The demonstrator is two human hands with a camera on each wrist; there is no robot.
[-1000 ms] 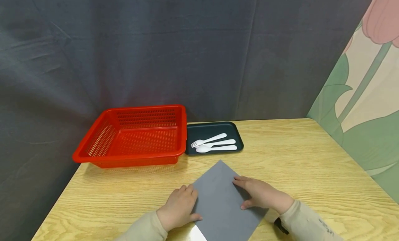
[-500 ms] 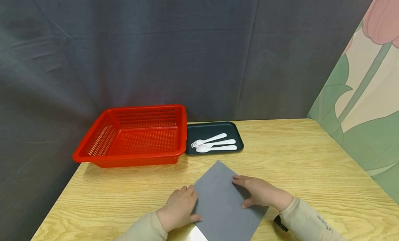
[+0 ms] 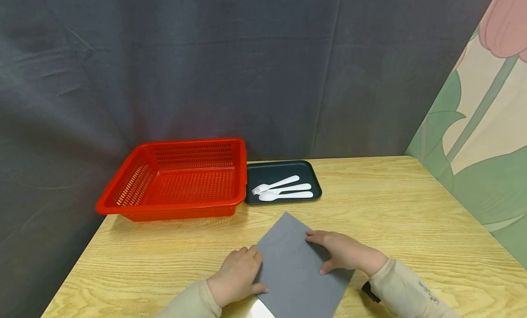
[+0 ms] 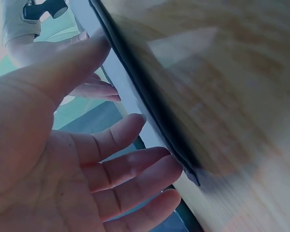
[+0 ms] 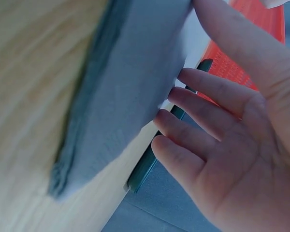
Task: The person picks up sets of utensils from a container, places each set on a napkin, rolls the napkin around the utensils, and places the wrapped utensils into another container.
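A flat grey square (image 3: 294,267), its edge dark and layered like folded cloth in the right wrist view, lies cornerwise on the table before me. My left hand (image 3: 237,274) touches its left edge, thumb spread toward me and fingers loosely bent. On the opposite side, my right hand (image 3: 343,253) rests along the upper right edge with thumb and fingers apart. Both palms show in the wrist views, with the left hand's fingers (image 4: 140,179) and the right hand's fingers (image 5: 198,111) relaxed by the grey square's edge. Its nearest corner is outside the head view.
A red perforated basket (image 3: 179,212) stands at the back left. Against it sits a dark tray (image 3: 284,168) carrying a white fork (image 3: 276,184), a white spoon (image 3: 286,196) and another white utensil (image 3: 294,188) between them. A dark curtain (image 3: 230,71) hangs behind the table (image 3: 391,203).
The grey square has turned slightly, its far corner shifting a little to the left. My right hand's fingertips moved slightly left; the left hand stays almost in place.
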